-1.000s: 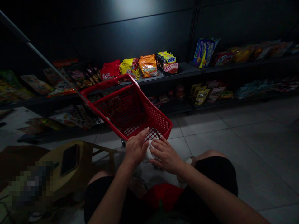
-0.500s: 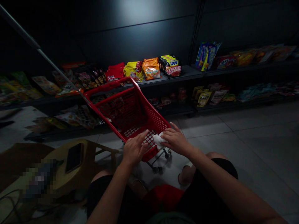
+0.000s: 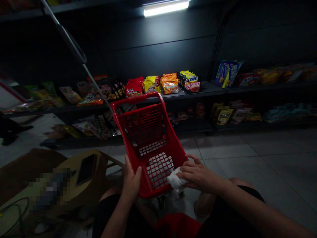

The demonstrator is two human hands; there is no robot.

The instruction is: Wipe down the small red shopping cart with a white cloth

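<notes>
A small red plastic shopping basket on wheels is tipped up in front of me, and its mesh floor faces me. My left hand grips its near left wall. My right hand presses a crumpled white cloth against the basket's lower right corner, with the fingers over the cloth. The wheels are mostly hidden behind the basket.
Dark shelves with snack packets run along the back, and a long metal pole slants down behind the basket. To the left stands a yellow stool with a phone on it. My knees are below, over a tiled floor.
The basket has swung more upright, with its lower end now nearer me. My left hand has moved from its mesh floor to its side wall. The cloth has shifted down to the lower right corner.
</notes>
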